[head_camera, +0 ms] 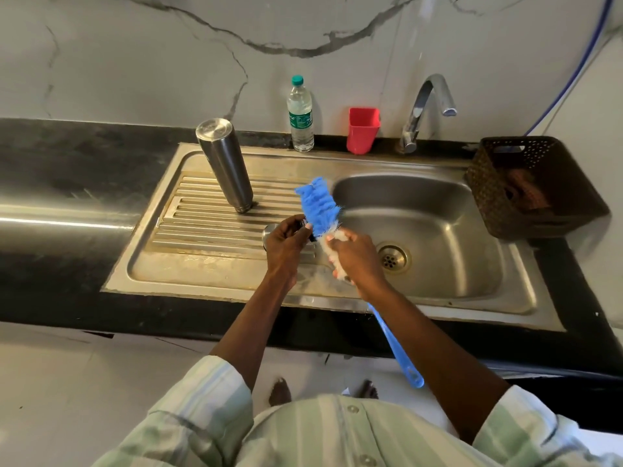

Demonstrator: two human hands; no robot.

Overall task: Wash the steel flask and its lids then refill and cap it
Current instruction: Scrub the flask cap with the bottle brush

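The steel flask [225, 165] stands upside down on the ribbed drain part of the sink [188, 251], well apart from both hands. The left hand [286, 242] curls around a small dark lid [305, 230], and a bit of a round steel lid [269, 232] peeks out just behind that hand. The right hand [354, 256] grips the bottle brush [320, 205] low on its soapy white bristles, with the blue bristles touching the small lid. The blue handle sticks out below the wrist, over the edge of the bench [60, 183].

The flask looks hard, smooth and shiny, so I think it will be slippery when wet. It is best to wrap the whole hand around its middle. The little lid is light and easy to drop, so pinch it by its rim
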